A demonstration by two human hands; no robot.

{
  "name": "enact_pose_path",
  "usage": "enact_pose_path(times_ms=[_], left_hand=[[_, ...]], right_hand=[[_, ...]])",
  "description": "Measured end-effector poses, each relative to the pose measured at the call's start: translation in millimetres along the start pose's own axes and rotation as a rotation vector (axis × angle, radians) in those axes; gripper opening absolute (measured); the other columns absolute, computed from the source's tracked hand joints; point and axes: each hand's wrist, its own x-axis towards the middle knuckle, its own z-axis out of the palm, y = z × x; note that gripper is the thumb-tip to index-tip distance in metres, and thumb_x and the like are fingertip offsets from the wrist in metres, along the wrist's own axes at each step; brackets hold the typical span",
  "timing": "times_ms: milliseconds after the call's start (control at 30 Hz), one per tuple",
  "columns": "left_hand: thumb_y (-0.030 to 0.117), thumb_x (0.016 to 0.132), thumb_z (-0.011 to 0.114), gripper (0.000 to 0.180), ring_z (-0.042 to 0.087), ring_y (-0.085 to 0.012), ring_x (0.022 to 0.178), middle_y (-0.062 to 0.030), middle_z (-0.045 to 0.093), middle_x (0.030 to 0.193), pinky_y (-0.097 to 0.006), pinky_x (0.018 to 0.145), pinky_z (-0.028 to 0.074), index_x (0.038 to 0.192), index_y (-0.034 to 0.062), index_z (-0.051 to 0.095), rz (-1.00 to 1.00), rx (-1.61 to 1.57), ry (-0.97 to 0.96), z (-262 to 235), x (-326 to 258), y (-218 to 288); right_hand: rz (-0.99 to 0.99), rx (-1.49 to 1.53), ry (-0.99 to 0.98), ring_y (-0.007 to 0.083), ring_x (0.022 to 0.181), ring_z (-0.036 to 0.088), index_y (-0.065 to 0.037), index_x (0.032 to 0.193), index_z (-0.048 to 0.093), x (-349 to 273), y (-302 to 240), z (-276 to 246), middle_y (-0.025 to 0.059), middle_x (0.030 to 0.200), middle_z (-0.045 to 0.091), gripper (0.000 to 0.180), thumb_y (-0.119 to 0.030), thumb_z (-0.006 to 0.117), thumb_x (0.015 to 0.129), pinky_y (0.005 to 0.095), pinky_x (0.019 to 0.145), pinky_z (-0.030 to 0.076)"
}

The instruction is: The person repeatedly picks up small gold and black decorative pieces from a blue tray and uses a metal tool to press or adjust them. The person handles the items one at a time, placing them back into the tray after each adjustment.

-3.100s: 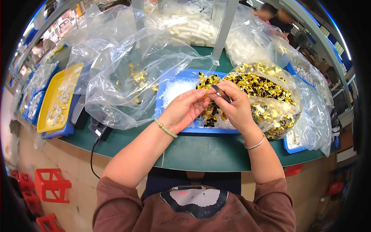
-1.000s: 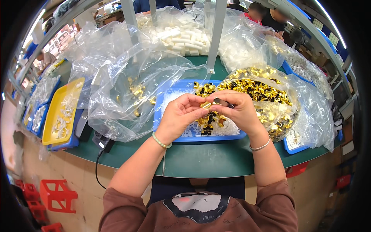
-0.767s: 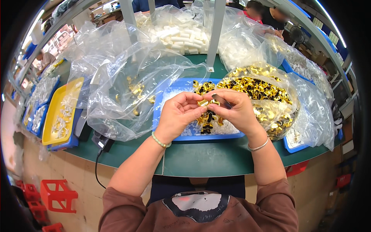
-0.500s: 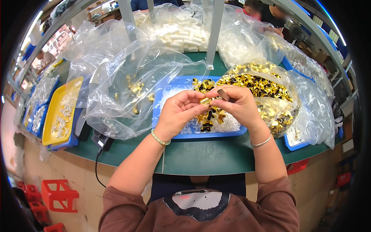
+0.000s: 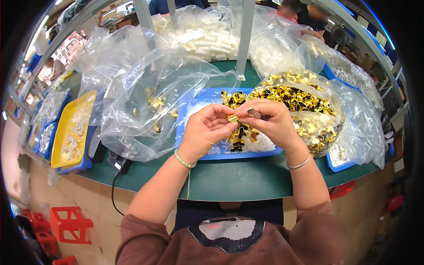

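Observation:
Over a blue tray (image 5: 240, 155), my left hand (image 5: 204, 130) pinches a small shiny gold cap-like piece (image 5: 232, 118) between thumb and fingers. Close beside it, my right hand (image 5: 277, 123) has its thumb and fingertips drawn together at the piece's right side. A short, dark, flat strip (image 5: 256, 114) sticks out from between the right fingers; its kind is not clear. Under the hands, curved gold pieces (image 5: 238, 145) lie in the tray on small white plastic parts (image 5: 263, 143). Whatever is between the right fingertips is hidden.
A clear bag of gold pieces (image 5: 304, 99) bulges at the tray's right. Another loose clear bag (image 5: 137, 106) spreads at its left. White cylinders (image 5: 207, 44) fill a bag behind, near a grey post (image 5: 244, 39). A yellow tray (image 5: 57, 154) stands far left.
The gold piece has turned slightly between my fingertips. The dark strip in my right hand has tilted, its outer end now lower. Both hands stay over the tray.

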Motion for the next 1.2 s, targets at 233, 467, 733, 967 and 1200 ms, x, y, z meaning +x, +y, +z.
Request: enact_pose_path(times_ms=[233,467,733,967,1200], left_hand=[[-0.005,0.085,0.065,0.029,0.065,-0.0154,0.098,-0.0111,0.065,0.107,-0.026,0.088,0.054,0.113,-0.0023,0.056,0.0,0.05,0.021,2.7,-2.3,6.4],[-0.004,0.086,0.066,0.029,0.066,-0.0154,0.096,-0.0109,0.066,0.104,-0.026,0.086,0.055,0.113,-0.003,0.056,0.092,0.105,0.061,6.4,-5.6,-2.6],[0.001,0.088,0.066,0.022,0.066,-0.0169,0.094,-0.0115,0.067,0.104,-0.028,0.084,0.056,0.109,-0.0014,0.059,0.029,-0.025,0.002,-1.0,-0.8,-2.9],[0.003,0.088,0.067,0.023,0.067,-0.017,0.093,-0.0131,0.068,0.106,-0.029,0.082,0.056,0.11,-0.0007,0.06,0.035,-0.011,-0.03,-2.2,-0.3,-1.1],[0.001,0.088,0.066,0.027,0.067,-0.0171,0.096,-0.0137,0.066,0.106,-0.028,0.085,0.055,0.114,-0.003,0.059,0.017,-0.056,-0.046,-5.1,0.3,1.8]], right_hand=[[-0.056,-0.023,0.014,0.0076,0.07,0.057,0.0,0.097,0.07,0.7,-3.4,2.2,0.006,0.089,0.067,0.019,0.004,0.07,0.078,0.0213,0.062,0.046],[-0.082,-0.092,-0.007,0.0087,0.073,0.061,-0.003,0.099,0.071,0.7,-14.8,3.5,0.0063,0.091,0.069,0.022,0.005,0.07,0.078,0.0207,0.062,0.047],[0.017,-0.014,-0.015,0.0088,0.073,0.056,0.001,0.091,0.069,-0.7,-8.3,0.0,0.0058,0.09,0.066,0.015,-0.004,0.074,0.078,0.0224,0.062,0.045],[-0.048,0.026,-0.02,0.0105,0.077,0.058,0.002,0.085,0.069,0.5,-7.0,-0.5,0.0075,0.092,0.067,0.011,-0.007,0.074,0.08,0.0254,0.066,0.047],[0.001,-0.001,-0.021,0.009,0.069,0.058,-0.005,0.1,0.074,-1.3,-17.7,-1.0,0.0078,0.096,0.068,0.021,-0.001,0.073,0.079,0.0211,0.062,0.047]])
